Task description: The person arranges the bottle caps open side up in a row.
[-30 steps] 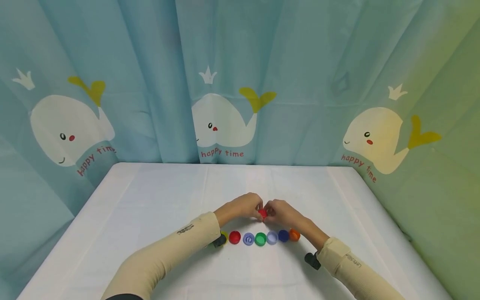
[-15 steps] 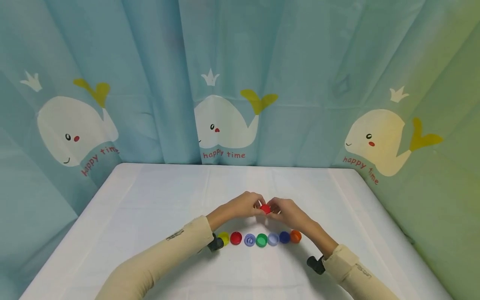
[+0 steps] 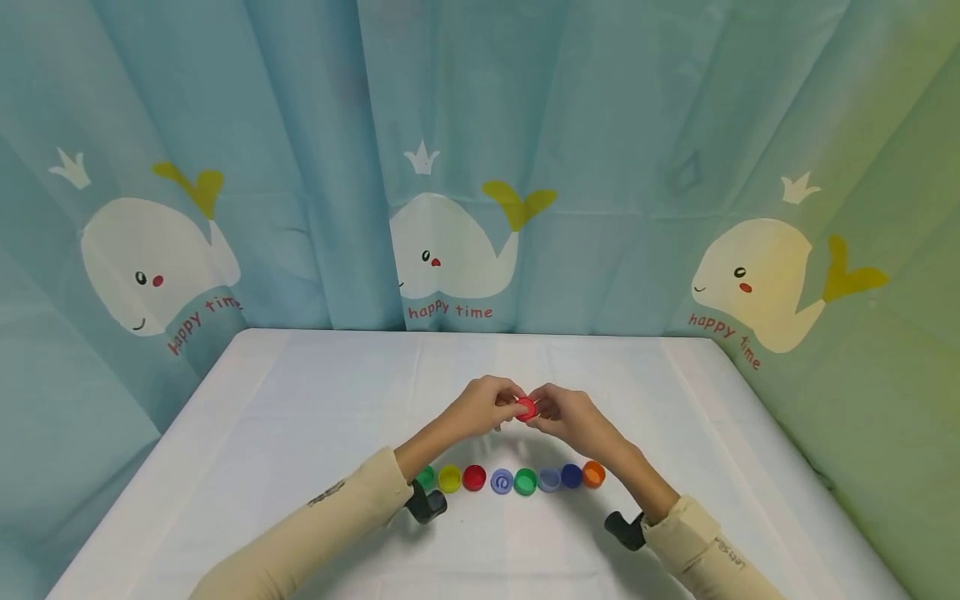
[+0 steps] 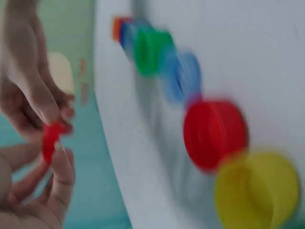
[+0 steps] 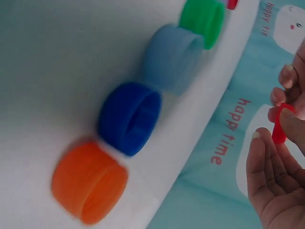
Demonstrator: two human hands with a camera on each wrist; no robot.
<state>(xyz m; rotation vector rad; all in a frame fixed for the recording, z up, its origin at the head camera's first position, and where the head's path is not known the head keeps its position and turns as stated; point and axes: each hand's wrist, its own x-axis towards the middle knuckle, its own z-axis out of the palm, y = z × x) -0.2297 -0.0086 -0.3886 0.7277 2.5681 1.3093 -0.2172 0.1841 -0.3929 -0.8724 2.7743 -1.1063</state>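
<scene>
A small red bottle cap [image 3: 526, 408] is held up above the table between the two hands. My left hand [image 3: 486, 405] pinches it from the left, and my right hand [image 3: 572, 414] grips its right edge with thumb and fingertips. From the left wrist view, the red cap [image 4: 50, 143] appears edge-on, with fingers hiding parts of it. In the right wrist view, the same cap [image 5: 282, 125] lies partly behind a thumb. On the near side of the hands runs a row of caps, among them red [image 3: 474, 477], yellow [image 3: 449, 478] and dark blue [image 3: 572, 476].
An orange cap [image 3: 594, 474] ends the row at right; a green one [image 3: 426, 477] at left is close to the left wrist camera [image 3: 426, 505]. A white cloth covers the table [image 3: 337, 375]. Behind it hangs a whale-print curtain [image 3: 600, 125].
Both hands have moved up the head view with the red cap, its face now turned more toward the camera. The left forearm has shifted left, uncovering the yellow and green caps.
</scene>
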